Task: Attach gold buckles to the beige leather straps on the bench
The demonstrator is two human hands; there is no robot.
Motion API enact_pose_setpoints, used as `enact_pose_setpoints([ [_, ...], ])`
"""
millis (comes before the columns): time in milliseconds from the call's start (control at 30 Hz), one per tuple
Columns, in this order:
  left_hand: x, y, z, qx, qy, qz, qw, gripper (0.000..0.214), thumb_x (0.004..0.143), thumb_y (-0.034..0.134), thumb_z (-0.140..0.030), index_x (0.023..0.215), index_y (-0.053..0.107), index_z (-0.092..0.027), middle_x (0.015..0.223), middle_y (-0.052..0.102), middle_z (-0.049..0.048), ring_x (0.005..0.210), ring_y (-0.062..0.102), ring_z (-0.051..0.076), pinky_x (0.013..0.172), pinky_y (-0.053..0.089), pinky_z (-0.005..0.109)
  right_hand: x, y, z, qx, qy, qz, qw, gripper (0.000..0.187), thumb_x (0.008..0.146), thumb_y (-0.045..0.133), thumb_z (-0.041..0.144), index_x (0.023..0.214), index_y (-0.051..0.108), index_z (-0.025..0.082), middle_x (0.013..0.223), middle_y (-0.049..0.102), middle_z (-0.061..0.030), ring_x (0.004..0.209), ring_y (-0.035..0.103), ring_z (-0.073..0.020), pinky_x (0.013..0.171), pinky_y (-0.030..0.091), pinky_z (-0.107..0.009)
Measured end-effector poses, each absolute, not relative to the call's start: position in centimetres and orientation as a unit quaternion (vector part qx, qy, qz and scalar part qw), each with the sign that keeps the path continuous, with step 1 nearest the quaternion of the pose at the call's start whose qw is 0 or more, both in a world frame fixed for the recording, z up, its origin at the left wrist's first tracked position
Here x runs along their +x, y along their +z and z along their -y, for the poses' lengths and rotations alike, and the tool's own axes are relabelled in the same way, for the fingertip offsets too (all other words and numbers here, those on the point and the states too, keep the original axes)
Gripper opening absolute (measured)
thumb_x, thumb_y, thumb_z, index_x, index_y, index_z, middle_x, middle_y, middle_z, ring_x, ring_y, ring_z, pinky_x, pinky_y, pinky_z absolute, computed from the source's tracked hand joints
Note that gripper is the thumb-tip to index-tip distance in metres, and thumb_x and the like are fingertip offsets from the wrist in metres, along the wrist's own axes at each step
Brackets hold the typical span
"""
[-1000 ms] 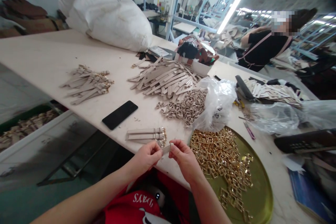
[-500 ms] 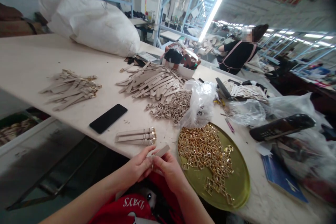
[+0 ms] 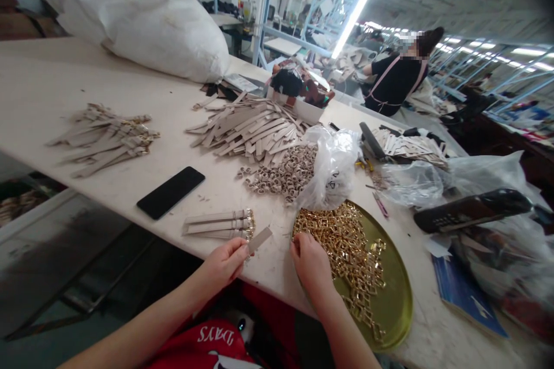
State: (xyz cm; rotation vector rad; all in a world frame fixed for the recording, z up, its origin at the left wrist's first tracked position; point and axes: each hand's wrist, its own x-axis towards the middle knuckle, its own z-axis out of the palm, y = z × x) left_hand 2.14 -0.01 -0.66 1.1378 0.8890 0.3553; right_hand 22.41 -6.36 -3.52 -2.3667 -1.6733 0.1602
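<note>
My left hand [image 3: 229, 260] is closed on one end of a short beige strap [image 3: 261, 240], whose free end points right and up. My right hand [image 3: 312, 259] is at the left rim of a round gold-coloured tray [image 3: 392, 305]. Its fingers are curled downward, and what they hold, if anything, is hidden. Small gold buckles [image 3: 341, 236] lie heaped in the tray. Just beyond my left hand, several straps with gold buckles [image 3: 216, 225] lie side by side. Farther back is a heap of small beige loops [image 3: 288, 176], with a large pile of loose straps [image 3: 251, 130] behind it.
A black phone [image 3: 171, 192] lies left of the buckled straps. More buckled straps [image 3: 110, 138] are piled farther left. A clear plastic bag [image 3: 333, 167] touches the tray's far side. A large white sack [image 3: 147, 23] rests at the back. A person [image 3: 396, 78] stands beyond the table.
My hands have come apart. The left keeps the strap, while the right has moved right and slightly up to the tray. The view has shifted a little.
</note>
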Motion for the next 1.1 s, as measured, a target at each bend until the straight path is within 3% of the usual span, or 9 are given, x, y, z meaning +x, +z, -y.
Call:
enact_pose_setpoints([
  [133, 2.5, -0.6, -0.3, 0.514, 0.157, -0.406, 0.739, 0.034, 0.074, 0.044, -0.052, 0.07, 0.041, -0.018, 0.039, 0.03, -0.0114, 0.033, 0.021, 0.004, 0.036, 0.011, 0.018, 22.6, -2.8, 6.8, -0.802, 0.103, 0.551, 0.207, 0.011, 0.081, 0.045, 0.02, 0.073, 0.053, 0.017, 0.073, 0.058, -0.0049, 0.067, 0.052, -0.0173, 0.062, 0.036, -0.028],
  [300, 3.6, -0.4, -0.8, 0.5, 0.181, -0.39, 0.752, 0.034, 0.075, 0.048, -0.051, 0.076, 0.043, -0.017, 0.042, 0.032, -0.0112, 0.036, 0.023, 0.004, 0.036, 0.013, 0.017, 21.0, -0.7, 6.9, -0.713, 0.324, 0.459, 0.418, 0.018, 0.08, 0.049, 0.035, 0.074, 0.053, 0.018, 0.064, 0.053, 0.0007, 0.058, 0.047, -0.013, 0.053, 0.036, -0.023],
  [433, 4.3, 0.6, -1.0, 0.463, 0.18, -0.373, 0.784, 0.031, 0.076, 0.05, -0.047, 0.078, 0.043, -0.017, 0.046, 0.042, -0.0091, 0.035, 0.022, 0.003, 0.035, 0.012, 0.017, 18.6, -0.3, 6.3, -0.636, 0.432, 0.394, 0.504, 0.019, 0.076, 0.055, 0.037, 0.073, 0.053, 0.019, 0.059, 0.051, 0.0031, 0.056, 0.047, -0.0116, 0.054, 0.038, -0.023],
  [533, 4.1, 1.1, -1.0, 0.44, 0.189, -0.372, 0.795, 0.03, 0.076, 0.051, -0.046, 0.078, 0.043, -0.017, 0.053, 0.049, -0.0069, 0.035, 0.021, 0.003, 0.035, 0.012, 0.018, 17.3, -0.5, 6.2, -0.61, 0.432, 0.409, 0.523, 0.013, 0.074, 0.058, 0.031, 0.073, 0.056, 0.019, 0.068, 0.055, 0.0009, 0.065, 0.05, -0.0129, 0.062, 0.041, -0.024],
  [600, 3.9, 0.9, -0.9, 0.454, 0.209, -0.377, 0.78, 0.028, 0.074, 0.054, -0.042, 0.079, 0.046, -0.016, 0.057, 0.051, -0.0054, 0.039, 0.03, 0.004, 0.038, 0.021, 0.017, 16.7, -0.7, 6.3, -0.602, 0.412, 0.437, 0.526, 0.009, 0.074, 0.059, 0.027, 0.072, 0.058, 0.019, 0.08, 0.057, -0.0014, 0.076, 0.053, -0.0145, 0.069, 0.041, -0.026],
  [733, 3.4, 0.2, -0.4, 0.536, 0.234, -0.401, 0.704, 0.023, 0.071, 0.059, -0.03, 0.086, 0.053, -0.013, 0.069, 0.056, -0.0018, 0.063, 0.049, 0.01, 0.058, 0.038, 0.02, 15.8, -0.8, 6.7, -0.575, 0.467, 0.406, 0.535, 0.009, 0.074, 0.06, 0.028, 0.072, 0.058, 0.019, 0.09, 0.06, -0.0032, 0.084, 0.055, -0.0166, 0.077, 0.041, -0.029],
  [900, 2.7, 0.4, 0.1, 0.638, 0.222, -0.4, 0.62, 0.02, 0.075, 0.055, -0.031, 0.088, 0.053, -0.015, 0.073, 0.058, -0.0007, 0.066, 0.051, 0.013, 0.06, 0.038, 0.023, 15.4, -0.6, 6.9, -0.524, 0.559, 0.293, 0.571, 0.019, 0.07, 0.064, 0.033, 0.08, 0.056, 0.02, 0.069, 0.059, 0.0018, 0.064, 0.053, -0.0122, 0.064, 0.042, -0.026],
  [1100, 1.8, 0.5, 0.6, 0.644, 0.238, -0.396, 0.61, 0.023, 0.078, 0.053, -0.034, 0.091, 0.053, -0.015, 0.078, 0.058, 0.0008, 0.071, 0.052, 0.014, 0.065, 0.04, 0.024, 15.1, -0.4, 6.9, -0.52, 0.571, 0.26, 0.579, 0.023, 0.067, 0.067, 0.031, 0.084, 0.056, 0.019, 0.073, 0.061, 0.0007, 0.064, 0.052, -0.0111, 0.058, 0.039, -0.023],
])
